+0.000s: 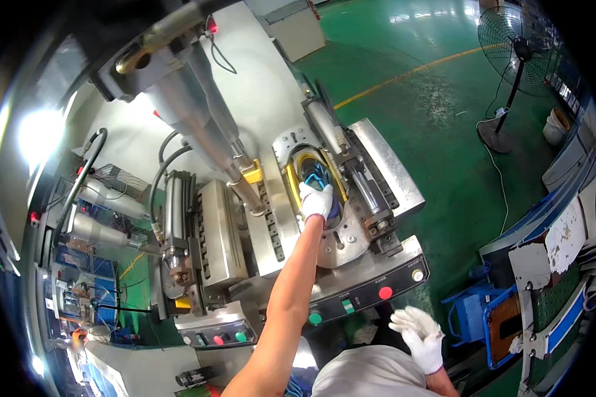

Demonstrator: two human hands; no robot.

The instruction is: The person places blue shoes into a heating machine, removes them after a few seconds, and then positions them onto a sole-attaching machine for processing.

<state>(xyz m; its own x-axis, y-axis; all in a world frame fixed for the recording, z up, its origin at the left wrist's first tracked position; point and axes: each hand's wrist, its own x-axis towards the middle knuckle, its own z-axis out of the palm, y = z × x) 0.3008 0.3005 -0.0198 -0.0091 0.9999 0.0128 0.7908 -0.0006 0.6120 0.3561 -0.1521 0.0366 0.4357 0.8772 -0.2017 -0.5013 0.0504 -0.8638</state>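
Left hand at blue laces of shoe inside yellow pad, presumably steadying it; pinch cannot be told. Right hand empty, loosely spread, beyond front edge of press.

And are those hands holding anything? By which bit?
The left hand seems to grip the blue loops by their near end; the exact spot is hidden. The right hand holds nothing.

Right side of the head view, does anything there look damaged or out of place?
The white panel at the far right looks damaged: dark patches break up its surface. Also, a pale cord trails loosely over the green floor from the fan, which looks untidy.
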